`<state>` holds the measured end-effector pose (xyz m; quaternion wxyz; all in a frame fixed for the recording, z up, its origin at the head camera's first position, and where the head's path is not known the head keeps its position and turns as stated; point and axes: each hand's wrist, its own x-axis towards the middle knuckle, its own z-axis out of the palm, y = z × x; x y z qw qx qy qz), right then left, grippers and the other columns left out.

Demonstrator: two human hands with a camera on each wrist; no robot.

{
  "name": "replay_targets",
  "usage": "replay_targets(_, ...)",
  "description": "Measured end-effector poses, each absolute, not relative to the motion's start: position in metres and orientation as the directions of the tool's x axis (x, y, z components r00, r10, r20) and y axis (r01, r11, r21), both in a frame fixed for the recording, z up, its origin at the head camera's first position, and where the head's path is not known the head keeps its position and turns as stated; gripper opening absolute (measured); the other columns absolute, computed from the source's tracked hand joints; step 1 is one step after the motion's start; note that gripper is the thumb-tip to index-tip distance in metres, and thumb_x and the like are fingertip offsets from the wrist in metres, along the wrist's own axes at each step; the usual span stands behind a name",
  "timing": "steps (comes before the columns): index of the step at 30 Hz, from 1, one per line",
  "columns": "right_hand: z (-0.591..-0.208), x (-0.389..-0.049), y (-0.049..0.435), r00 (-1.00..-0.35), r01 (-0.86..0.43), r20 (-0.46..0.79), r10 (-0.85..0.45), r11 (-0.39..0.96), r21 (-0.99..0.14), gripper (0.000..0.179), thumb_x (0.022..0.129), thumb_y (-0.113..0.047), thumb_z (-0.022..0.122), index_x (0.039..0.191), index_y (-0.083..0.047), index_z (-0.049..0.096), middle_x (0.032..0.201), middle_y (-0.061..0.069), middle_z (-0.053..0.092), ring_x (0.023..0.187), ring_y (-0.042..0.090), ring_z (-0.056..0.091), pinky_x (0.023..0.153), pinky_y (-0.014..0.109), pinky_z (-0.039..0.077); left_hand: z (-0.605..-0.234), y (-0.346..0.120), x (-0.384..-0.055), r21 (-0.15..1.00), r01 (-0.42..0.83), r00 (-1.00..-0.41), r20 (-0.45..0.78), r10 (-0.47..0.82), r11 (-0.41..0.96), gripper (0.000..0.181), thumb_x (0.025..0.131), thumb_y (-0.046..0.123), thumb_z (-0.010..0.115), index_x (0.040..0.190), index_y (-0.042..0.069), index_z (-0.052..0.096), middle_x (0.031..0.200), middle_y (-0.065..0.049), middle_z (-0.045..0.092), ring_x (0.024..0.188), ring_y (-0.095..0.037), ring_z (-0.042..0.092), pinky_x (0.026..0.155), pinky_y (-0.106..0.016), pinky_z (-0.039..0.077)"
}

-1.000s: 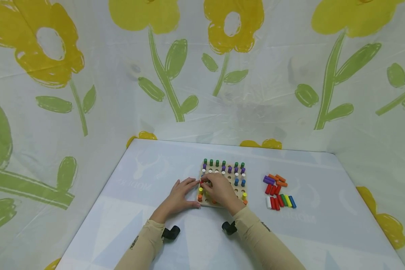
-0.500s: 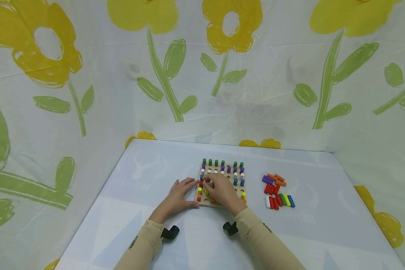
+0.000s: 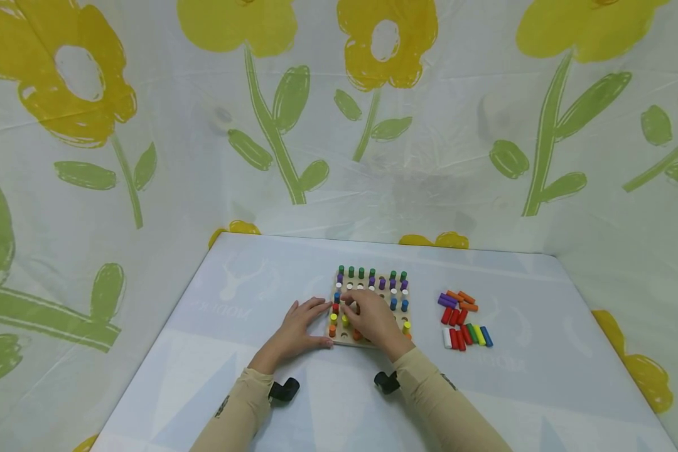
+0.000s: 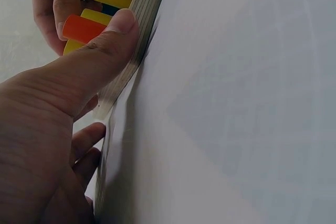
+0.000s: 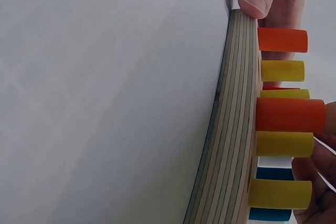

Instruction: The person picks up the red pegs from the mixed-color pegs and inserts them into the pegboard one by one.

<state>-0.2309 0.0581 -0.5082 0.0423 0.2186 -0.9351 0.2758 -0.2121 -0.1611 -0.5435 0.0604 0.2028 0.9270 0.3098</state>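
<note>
A wooden pegboard [image 3: 344,343] lies flat on the table, with rows of coloured pegs standing in its holes. My left hand [image 3: 296,329] rests at its left side, fingers extended and thumb [image 4: 118,24] on the front corner by an orange peg [image 4: 81,28]. Over the board's left-middle part is my right hand [image 3: 375,317], fingers bent downward beside the blue peg [image 3: 337,297] and red peg [image 3: 336,308] of the left column. Its fingertips are partly hidden, and I cannot tell whether they pinch a peg. Yellow pegs [image 5: 283,195] stand close to its fingers.
Right of the board lie loose pegs in two groups: orange [image 3: 466,298], purple [image 3: 447,301] and red [image 3: 454,316] ones behind, then a front row with a white [image 3: 447,339], a green [image 3: 471,333] and a blue peg [image 3: 487,337]. A flower-print curtain [image 3: 429,188] encloses the table.
My right hand's fingertips have shifted slightly right from the left column, uncovering its blue and red pegs. My left hand stays at the board's edge.
</note>
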Motion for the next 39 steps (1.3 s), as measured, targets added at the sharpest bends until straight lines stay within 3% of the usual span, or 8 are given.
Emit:
replay_targets(16,-0.511,-0.233,0.064,-0.905,-0.424,0.197,-0.378,0.753,-0.502,0.022,0.099,-0.025,0.069,0.118,-0.015,0.074,0.106,-0.003,0.072,0.088,0.013,0.059,0.082,0.033,0.057,-0.548,-0.164,-0.215,0.582,0.358,-0.906,0.029,0.421,0.73,0.09,0.079,0.05,0.084,0.154,0.016,0.047,0.155,-0.009,0.044,0.148,-0.03,0.034,0.124,-0.061,0.006)
replay_targets(39,-0.511,-0.229,0.07,-0.913,-0.407,0.185,-0.364,0.767,-0.496,0.022,0.1,-0.025,0.068,0.116,-0.011,0.073,0.102,-0.002,0.072,0.081,0.011,0.056,0.073,0.029,0.055,-0.549,-0.162,-0.214,0.58,0.349,-0.91,0.02,0.415,0.737,0.09,0.08,0.05,0.083,0.154,0.017,0.047,0.156,-0.009,0.044,0.148,-0.031,0.034,0.125,-0.06,0.005)
